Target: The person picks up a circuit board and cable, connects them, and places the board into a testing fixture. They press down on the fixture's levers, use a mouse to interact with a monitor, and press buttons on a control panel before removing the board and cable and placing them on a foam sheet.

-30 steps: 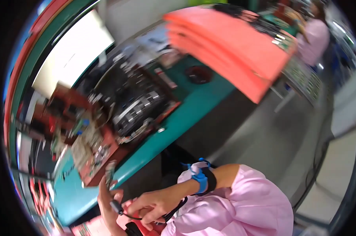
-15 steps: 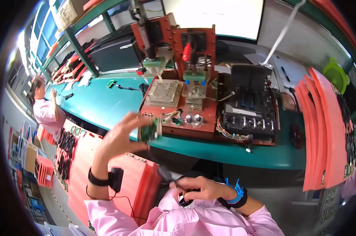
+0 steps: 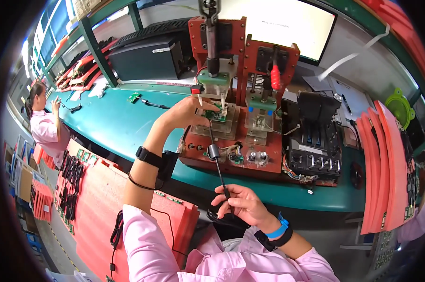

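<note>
On the glossy counter point(image 3: 113, 117) (boxy red fixture point(image 3: 203, 163) atop), left fingers point(image 3: 203, 104) grip a green circuit board point(image 3: 215, 115), right fingers point(image 3: 241, 191) a slim cable point(image 3: 220, 172).

The press point(image 3: 244, 127) stands on the bench point(image 3: 118, 117), before the monitor point(image 3: 304, 34). The circuit board point(image 3: 216, 115) is at the press's left station. Left: computer case point(image 3: 149, 60). Right: foam sheets point(image 3: 386, 174).

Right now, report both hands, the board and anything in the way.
Left hand gripping board, over red fixture. Right hand holding black cable. Clamp close above board; cable crosses fixture's front.
</note>
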Motion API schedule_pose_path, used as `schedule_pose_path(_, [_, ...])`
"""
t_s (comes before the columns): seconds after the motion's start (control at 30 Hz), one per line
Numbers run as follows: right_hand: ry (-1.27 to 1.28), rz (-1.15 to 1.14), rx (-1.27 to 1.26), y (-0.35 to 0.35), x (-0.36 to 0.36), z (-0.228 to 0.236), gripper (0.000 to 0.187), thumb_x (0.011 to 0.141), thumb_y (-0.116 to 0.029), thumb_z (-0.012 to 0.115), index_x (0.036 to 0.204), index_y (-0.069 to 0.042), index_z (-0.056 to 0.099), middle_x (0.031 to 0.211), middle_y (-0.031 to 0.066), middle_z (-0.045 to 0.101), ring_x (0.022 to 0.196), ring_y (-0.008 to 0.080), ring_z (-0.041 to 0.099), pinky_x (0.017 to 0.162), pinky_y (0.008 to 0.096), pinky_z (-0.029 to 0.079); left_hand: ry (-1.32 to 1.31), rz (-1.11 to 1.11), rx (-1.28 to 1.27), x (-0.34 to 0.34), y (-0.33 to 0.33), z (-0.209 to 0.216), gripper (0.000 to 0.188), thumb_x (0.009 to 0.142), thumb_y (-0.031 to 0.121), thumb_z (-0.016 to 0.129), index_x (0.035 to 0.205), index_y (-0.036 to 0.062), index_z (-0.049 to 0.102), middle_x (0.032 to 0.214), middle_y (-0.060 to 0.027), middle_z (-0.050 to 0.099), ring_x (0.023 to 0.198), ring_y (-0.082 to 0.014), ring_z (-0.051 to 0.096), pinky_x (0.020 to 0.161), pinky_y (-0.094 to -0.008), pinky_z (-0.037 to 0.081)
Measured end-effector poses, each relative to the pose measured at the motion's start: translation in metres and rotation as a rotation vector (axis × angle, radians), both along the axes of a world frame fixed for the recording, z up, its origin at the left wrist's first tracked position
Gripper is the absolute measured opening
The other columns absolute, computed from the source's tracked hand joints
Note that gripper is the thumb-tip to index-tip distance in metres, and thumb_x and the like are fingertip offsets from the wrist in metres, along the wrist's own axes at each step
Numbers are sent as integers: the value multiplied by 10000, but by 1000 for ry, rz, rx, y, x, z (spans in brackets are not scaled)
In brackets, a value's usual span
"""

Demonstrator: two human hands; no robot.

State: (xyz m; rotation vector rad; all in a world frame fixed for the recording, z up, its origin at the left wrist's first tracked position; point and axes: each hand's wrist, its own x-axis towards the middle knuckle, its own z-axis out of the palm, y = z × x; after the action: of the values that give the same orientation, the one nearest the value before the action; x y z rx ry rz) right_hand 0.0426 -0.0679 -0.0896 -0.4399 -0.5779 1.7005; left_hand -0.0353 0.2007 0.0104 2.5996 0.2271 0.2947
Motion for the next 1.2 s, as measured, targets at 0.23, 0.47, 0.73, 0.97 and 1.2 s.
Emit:
schedule_pose_path(0.23, [62,-47,-7,7,-19,7,339,833,-56,485,1151,38,414,943,186,575,780,266,619,731,334,488,26,-109,146,-3,18,-8,493,730,66,579,1205,178,508,904,-156,488,823,-315,522,773,-364,433])
schedule_pose_path(0.47, [108,-64,-27,10,-30,12,330,839,-55,479,1148,36,408,931,186,575,773,271,617,727,331,485,129,-35,154,-2,6,0,471,775,33,498,1218,195,494,1090,-151,461,960,-319,500,812,-370,428])
schedule_pose_path(0.73, [191,-65,25,8,-31,15,327,844,-56,473,1153,32,407,939,183,575,782,272,616,731,330,482,137,91,188,5,2,-7,403,806,36,468,1185,166,520,1226,-135,449,1006,-327,506,839,-363,429])
schedule_pose_path(0.97, [284,-4,-89,8,-22,4,348,850,-73,472,1177,29,415,1078,191,536,877,288,601,789,331,470,-3,76,330,-26,-10,27,210,815,112,510,990,85,623,850,-121,626,742,-248,595,667,-341,464])
schedule_pose_path(1.2, [-673,52,25,-25,-4,-42,455,804,-127,555,1214,19,419,1296,146,382,1192,189,368,951,292,331,-1055,468,319,30,-24,185,276,847,256,530,873,-15,572,629,-102,538,629,-148,530,563,-276,416])
